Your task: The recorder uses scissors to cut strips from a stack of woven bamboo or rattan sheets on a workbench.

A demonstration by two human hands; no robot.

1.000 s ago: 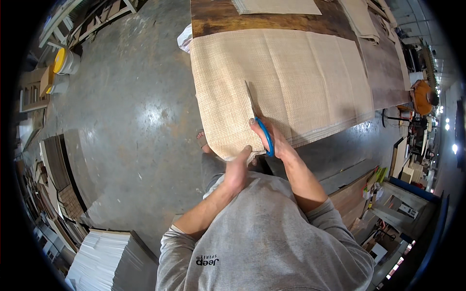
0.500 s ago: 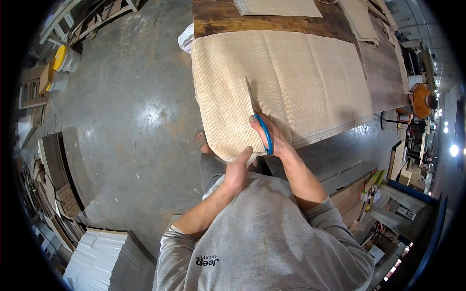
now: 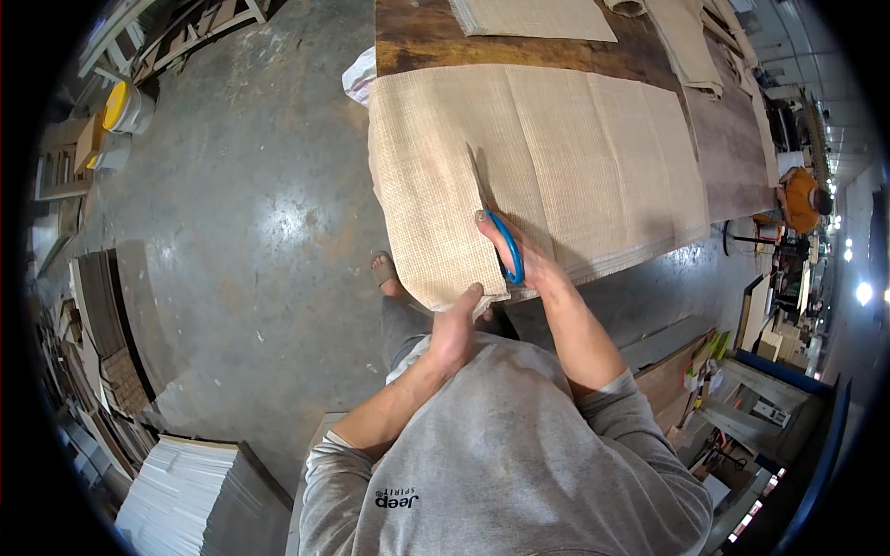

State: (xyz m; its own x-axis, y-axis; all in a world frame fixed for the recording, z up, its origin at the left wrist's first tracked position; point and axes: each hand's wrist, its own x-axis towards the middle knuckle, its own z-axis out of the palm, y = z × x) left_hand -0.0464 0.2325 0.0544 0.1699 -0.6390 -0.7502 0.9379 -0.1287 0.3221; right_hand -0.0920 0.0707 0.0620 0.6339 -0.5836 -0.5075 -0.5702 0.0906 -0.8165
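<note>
A wide piece of tan woven burlap [image 3: 593, 148] covers the near end of the wooden table, its left part hanging over the edge toward me. My right hand [image 3: 533, 259] grips blue-handled scissors [image 3: 511, 243], the thumb through one loop. Their dark blade lies along the fabric and points away from me; the other blade is hidden beneath the cloth. Close to my body, my left hand [image 3: 456, 324] pinches the near edge of the burlap, thumb on top, just left of the scissors. The fingers under the cloth are hidden.
Another burlap piece [image 3: 538, 18] lies farther up the brown wooden table [image 3: 417, 44], with more folded cloth [image 3: 686, 42] at the far right. A white bucket with a yellow rim [image 3: 125, 109] stands at left. White stacked sheets [image 3: 185, 496] are at lower left. A person in orange [image 3: 799, 199] is far right.
My right hand and the scissors have shifted very slightly away from me along the cloth. A little more cut edge shows beside the handles. My left hand keeps its pinch.
</note>
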